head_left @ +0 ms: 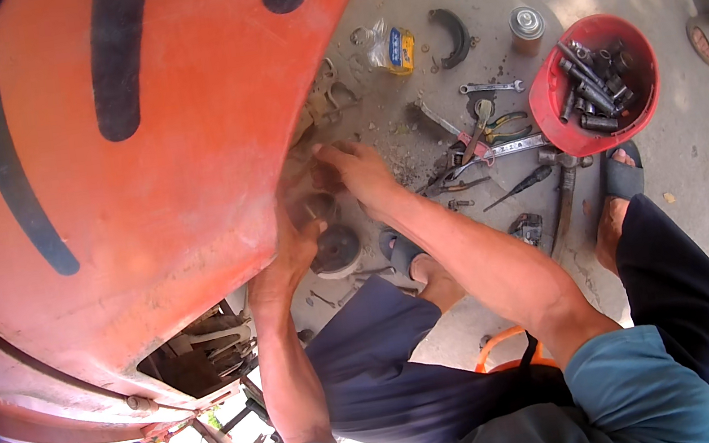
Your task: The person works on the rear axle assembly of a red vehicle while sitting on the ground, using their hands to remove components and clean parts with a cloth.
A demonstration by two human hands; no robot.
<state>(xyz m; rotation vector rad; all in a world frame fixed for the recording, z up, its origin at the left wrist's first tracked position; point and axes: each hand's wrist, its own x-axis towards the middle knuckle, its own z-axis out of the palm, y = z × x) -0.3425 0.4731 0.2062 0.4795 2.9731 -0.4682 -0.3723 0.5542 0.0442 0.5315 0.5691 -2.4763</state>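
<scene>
Beside the lower edge of a large orange body panel point(182, 155), both my hands reach in at a dusty, rusty mechanical assembly. My right hand point(359, 177) has its fingers curled round a brownish part that I cannot make out. Lower down, my left hand point(287, 256) is bent at the panel's edge with its thumb toward the assembly; the panel partly hides its fingers, and what they grip does not show. Just under the hands, a dark round drum-like part point(336, 249) sits near the ground.
To the right lie combination wrenches point(492, 87), pliers point(506, 126), a screwdriver point(520, 186) and a hammer point(565, 201). A red hard hat point(548, 99) holds several sockets. Farther off are a metal can point(527, 27), a curved brake shoe point(454, 37) and a yellow-blue package point(399, 50).
</scene>
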